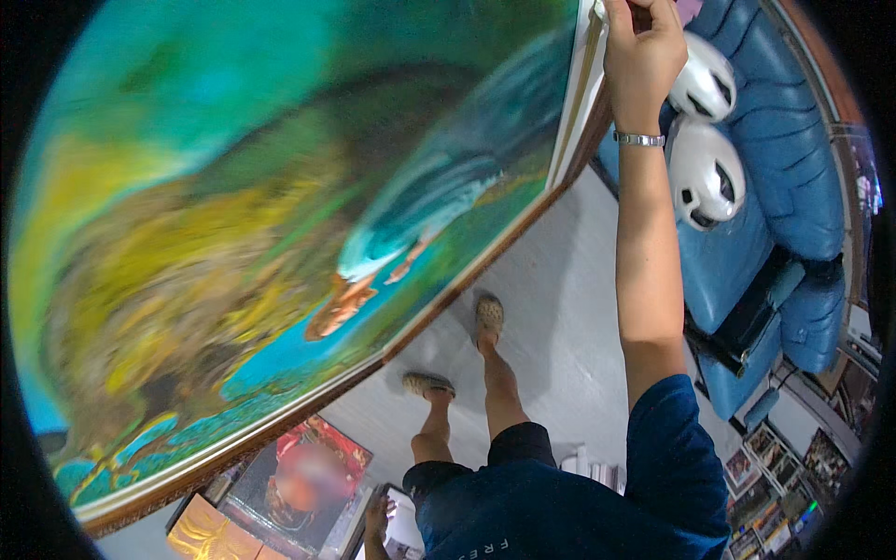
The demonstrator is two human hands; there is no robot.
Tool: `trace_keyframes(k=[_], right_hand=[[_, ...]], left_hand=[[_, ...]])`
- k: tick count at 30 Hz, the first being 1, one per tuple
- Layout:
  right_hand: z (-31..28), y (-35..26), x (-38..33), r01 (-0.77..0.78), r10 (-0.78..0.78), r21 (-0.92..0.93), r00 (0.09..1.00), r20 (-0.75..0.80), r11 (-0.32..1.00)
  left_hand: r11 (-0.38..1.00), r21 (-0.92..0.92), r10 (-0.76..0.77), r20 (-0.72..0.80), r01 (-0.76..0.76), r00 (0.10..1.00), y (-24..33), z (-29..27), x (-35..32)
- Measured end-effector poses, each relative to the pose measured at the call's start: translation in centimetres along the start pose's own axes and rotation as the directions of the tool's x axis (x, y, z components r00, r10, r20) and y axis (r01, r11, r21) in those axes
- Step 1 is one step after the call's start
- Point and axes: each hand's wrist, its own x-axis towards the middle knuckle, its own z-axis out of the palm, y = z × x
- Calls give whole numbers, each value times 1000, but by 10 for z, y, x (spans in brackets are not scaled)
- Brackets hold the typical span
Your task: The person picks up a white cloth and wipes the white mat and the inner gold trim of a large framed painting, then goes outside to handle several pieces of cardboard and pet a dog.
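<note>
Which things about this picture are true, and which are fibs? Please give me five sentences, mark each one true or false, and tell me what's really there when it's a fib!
1. The right hand is up by an edge of the painting. True.
2. The painting is only black and white. False: it has blue, green and yellow in it.
3. A silver wristband is on the right arm. True.
4. The sofa is bright red. False: it is blue.
5. No shoes are in sight. False: beige clogs are being worn.
</note>
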Motion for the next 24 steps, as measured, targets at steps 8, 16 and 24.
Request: trace_keyframes(k=[8,16,24], right_hand=[[-16,205,-257,-128,142,-231,989,43,964],[-28,357,-457,-291,346,-398,936,72,870],[-30,433,-550,-382,451,-524,893,5,761]], left_hand=[[904,16,424,87,-427,902,115,126,92],[786,182,487,406,-590,773,230,357,82],[447,395,698,406,-802,590,251,402,108]])
